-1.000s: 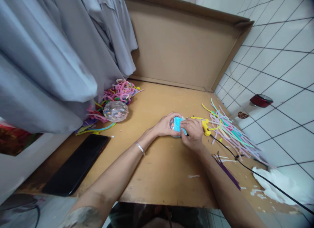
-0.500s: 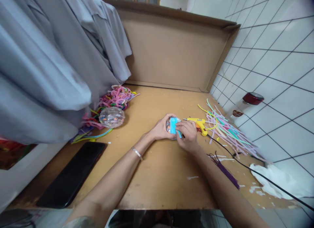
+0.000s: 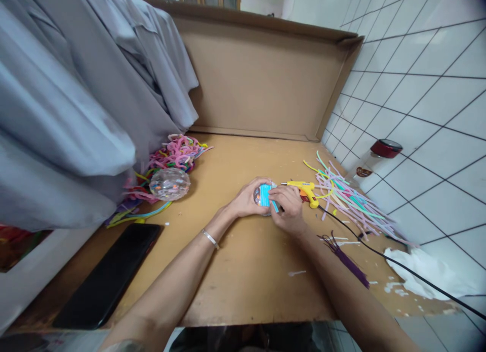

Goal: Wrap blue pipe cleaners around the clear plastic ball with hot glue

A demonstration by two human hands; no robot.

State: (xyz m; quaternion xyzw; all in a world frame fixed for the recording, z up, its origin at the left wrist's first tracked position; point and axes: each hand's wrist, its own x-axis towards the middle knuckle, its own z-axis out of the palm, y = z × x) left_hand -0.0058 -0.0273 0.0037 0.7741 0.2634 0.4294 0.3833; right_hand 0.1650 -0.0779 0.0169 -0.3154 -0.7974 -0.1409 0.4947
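My left hand [image 3: 248, 198] curls around a small clear round container [image 3: 257, 196] with orange specks, holding it just above or on the table; I cannot tell which. Rows of blue pipe cleaner [image 3: 265, 195] cover part of its side. My right hand [image 3: 289, 205] presses close against it from the right, fingers pinched on the blue pipe cleaner's loose end, which sticks out below the fingers. Right behind that hand lies a yellow hot glue gun [image 3: 304, 186], its nozzle pointing left. The fingertips of the right hand are partly hidden.
A clear faceted ball [image 3: 169, 184] sits at the left by tangled coloured pipe cleaners [image 3: 182, 150]. A black phone [image 3: 108, 276] lies front left. To the right are straight pipe cleaners [image 3: 353, 203], a purple bundle [image 3: 349, 263], a black cord [image 3: 341, 223], a red-lidded jar [image 3: 386, 148] and white tissue [image 3: 421, 273].
The whole view has shifted slightly. Both hands keep almost the same hold on the container and the blue pipe cleaner.
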